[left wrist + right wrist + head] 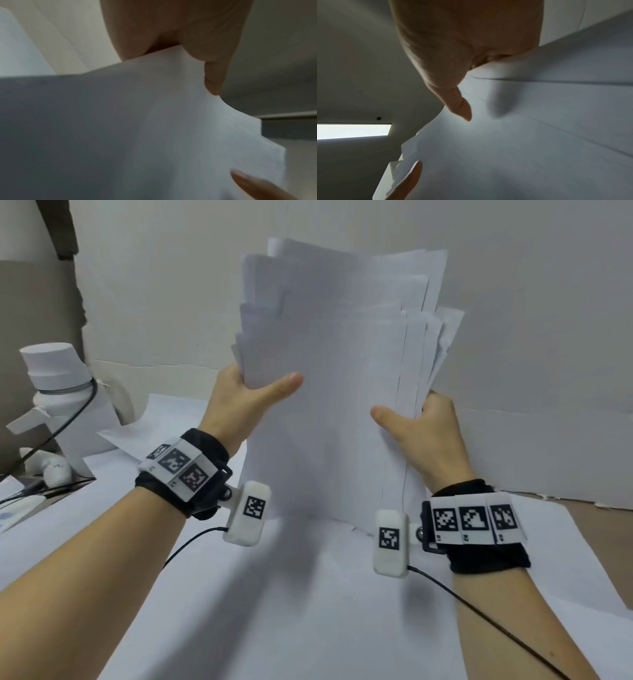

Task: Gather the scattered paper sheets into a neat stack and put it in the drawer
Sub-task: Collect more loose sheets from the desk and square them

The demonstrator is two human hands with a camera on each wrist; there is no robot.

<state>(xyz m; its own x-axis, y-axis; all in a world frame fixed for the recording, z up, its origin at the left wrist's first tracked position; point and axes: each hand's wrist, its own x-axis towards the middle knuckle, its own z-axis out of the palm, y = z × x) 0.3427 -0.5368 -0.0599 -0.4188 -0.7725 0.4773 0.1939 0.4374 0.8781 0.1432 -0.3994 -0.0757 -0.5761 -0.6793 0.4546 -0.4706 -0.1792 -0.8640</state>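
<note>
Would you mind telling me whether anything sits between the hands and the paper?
Nothing visible does: the left hand and right hand already grip the paper stack directly at its side edges. The drawer is not in view.

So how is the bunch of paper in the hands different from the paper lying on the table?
The bunch of paper stands upright, while the paper on the table lies flat. The bunch is gripped at its sides by the left hand and the right hand; the paper on the table is touched by neither hand. The bunch has many uneven edges poking out at the top; the paper on the table looks smooth. Both are plain white.
</note>
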